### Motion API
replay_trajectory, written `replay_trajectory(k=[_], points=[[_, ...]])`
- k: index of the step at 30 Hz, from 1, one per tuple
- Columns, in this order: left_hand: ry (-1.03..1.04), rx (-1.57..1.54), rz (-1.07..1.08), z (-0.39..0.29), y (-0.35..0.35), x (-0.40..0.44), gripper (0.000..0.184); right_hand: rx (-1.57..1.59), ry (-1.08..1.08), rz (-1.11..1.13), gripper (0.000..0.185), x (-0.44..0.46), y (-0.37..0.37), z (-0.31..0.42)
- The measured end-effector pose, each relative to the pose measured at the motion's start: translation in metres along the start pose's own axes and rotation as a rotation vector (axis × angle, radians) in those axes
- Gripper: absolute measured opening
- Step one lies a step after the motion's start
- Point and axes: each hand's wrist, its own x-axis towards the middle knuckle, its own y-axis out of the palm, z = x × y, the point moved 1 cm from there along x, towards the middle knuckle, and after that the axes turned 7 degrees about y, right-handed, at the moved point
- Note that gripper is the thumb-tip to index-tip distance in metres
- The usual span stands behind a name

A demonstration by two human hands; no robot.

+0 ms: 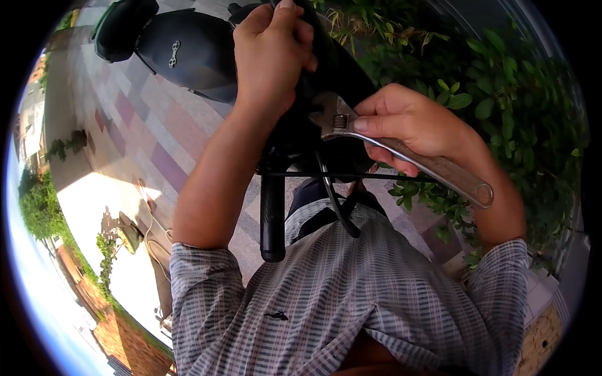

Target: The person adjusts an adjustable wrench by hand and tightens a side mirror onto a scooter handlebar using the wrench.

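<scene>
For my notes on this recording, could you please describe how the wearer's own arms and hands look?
Both the left hand and right hand are bare, with no gloves, rings or watch visible. The sleeves end near the elbows, in pale grey check with dark dashes and faint pink lines, matching the shirt.

The paved floor (179,135) consists of rectangular tiles in grey, pink and muted purple, laid edge to edge. At the left of the view, one section is brightly sunlit; the adjoining section is shaded. A thin, pale cable (148,241) lies in a loose curve on the floor, near the sunlit section. Its type is unclear.
</scene>
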Motion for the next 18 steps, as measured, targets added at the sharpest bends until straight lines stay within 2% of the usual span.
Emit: replay_trajectory(k=[3, 4, 6, 7, 11, 14, 15, 18], points=[[-0.001, 0.027, -0.003, 0.001, 0.005, -0.009, 0.025, 0.231, 0.005, -0.038, 0.03, -0.016, 0.001, -0.008], [-0.001, 0.009, -0.008, 0.002, 0.004, -0.005, 0.025, 0.262, 0.006, -0.119, 0.028, -0.025, 0.009, -0.009], [-0.001, -0.019, -0.003, 0.005, 0.007, -0.008, 0.025, 0.131, -0.069, -0.208, 0.026, -0.04, 0.018, -0.021], [-0.004, -0.03, 0.002, 0.004, 0.007, -0.009, 0.025, 0.171, -0.077, -0.182, 0.022, -0.043, 0.017, -0.024], [-0.018, -0.004, -0.016, 0.0, 0.011, -0.009, 0.024, -0.126, -0.187, -0.203, 0.017, -0.053, -0.001, -0.028], [-0.029, -0.026, 0.038, 0.002, 0.014, -0.017, 0.025, -0.884, -0.613, -0.392, 0.029, -0.051, -0.023, -0.036], [-0.04, -0.034, -0.013, 0.0, 0.016, -0.02, 0.025, -1.1, -0.642, -0.467, 0.041, -0.049, -0.025, -0.035], [-0.079, -0.02, -0.042, -0.004, 0.013, -0.018, 0.024, -1.513, -0.723, -0.562, 0.047, -0.031, -0.033, -0.031]])
